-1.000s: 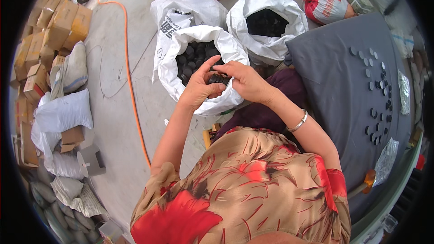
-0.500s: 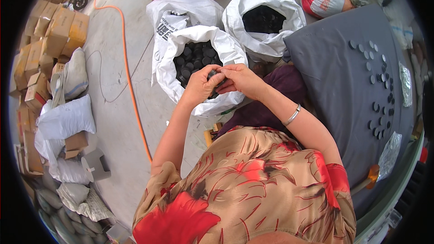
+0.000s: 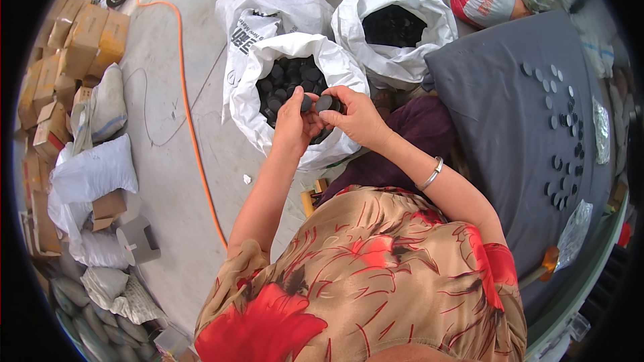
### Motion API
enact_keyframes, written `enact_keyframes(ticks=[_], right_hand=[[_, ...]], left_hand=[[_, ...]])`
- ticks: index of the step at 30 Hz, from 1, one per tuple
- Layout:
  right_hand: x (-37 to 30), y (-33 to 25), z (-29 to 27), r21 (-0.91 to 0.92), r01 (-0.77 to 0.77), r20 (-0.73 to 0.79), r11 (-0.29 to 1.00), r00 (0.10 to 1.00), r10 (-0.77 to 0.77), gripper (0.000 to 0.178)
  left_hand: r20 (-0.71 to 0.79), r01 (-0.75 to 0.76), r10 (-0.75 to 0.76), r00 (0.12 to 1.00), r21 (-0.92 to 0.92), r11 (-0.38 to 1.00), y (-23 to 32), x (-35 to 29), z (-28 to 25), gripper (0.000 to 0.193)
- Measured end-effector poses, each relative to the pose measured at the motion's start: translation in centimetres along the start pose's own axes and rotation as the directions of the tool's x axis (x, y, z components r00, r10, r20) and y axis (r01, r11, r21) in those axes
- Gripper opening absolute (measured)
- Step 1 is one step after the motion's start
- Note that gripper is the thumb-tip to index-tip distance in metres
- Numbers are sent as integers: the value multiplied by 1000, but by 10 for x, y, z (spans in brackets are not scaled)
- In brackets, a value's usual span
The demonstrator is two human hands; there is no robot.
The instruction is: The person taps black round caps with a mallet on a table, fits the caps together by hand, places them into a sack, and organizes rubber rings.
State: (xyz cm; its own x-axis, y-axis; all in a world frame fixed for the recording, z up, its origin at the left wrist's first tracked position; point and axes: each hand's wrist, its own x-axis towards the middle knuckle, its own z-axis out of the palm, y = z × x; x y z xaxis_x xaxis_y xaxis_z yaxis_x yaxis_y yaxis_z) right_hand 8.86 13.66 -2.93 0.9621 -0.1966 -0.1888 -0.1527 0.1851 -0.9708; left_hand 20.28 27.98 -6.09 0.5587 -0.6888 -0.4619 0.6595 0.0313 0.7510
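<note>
Over the near white sack, my left hand pinches a black round disc between thumb and fingers. Close beside it, my right hand grips a small stack of similar black discs, with one flat face showing. The two hands almost touch at the fingertips. Below them the sack, its rim rolled open, is filled with loose black discs. How many discs each hand holds is partly hidden by the fingers.
A second open white sack of black pieces stands beyond. On the right, a grey cloth-covered surface bears scattered dark discs. An orange hose crosses the floor at left, near stacked cardboard boxes and white bags.
My hands have drawn slightly apart from being closed together around the dark discs. The disc in my left hand and the stack in my right now show separately.
</note>
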Motion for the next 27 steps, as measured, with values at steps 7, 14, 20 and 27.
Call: enact_keyframes(ticks=[7, 14, 20, 27], right_hand=[[-5, 0, 10, -615, 438, 72, 655, 859, -507, 41], [-42, -36, -57, -795, 366, -188, 483, 609, -771, 42], [-105, -37, -169, -838, -79, -522, 539, 400, -753, 37], [-148, -24, -197, -745, -564, -641, 357, 454, -619, 51]], left_hand=[[246, 269, -156, 957, -540, 798, -24, -4, 29, 47], [-181, 30, -84, 980, -286, 958, -24, 30, -31, 36], [-415, -46, 193, 889, 339, 940, -16, 54, -81, 23], [-83, -57, 514, 854, 966, 250, -16, 67, -59, 32]])
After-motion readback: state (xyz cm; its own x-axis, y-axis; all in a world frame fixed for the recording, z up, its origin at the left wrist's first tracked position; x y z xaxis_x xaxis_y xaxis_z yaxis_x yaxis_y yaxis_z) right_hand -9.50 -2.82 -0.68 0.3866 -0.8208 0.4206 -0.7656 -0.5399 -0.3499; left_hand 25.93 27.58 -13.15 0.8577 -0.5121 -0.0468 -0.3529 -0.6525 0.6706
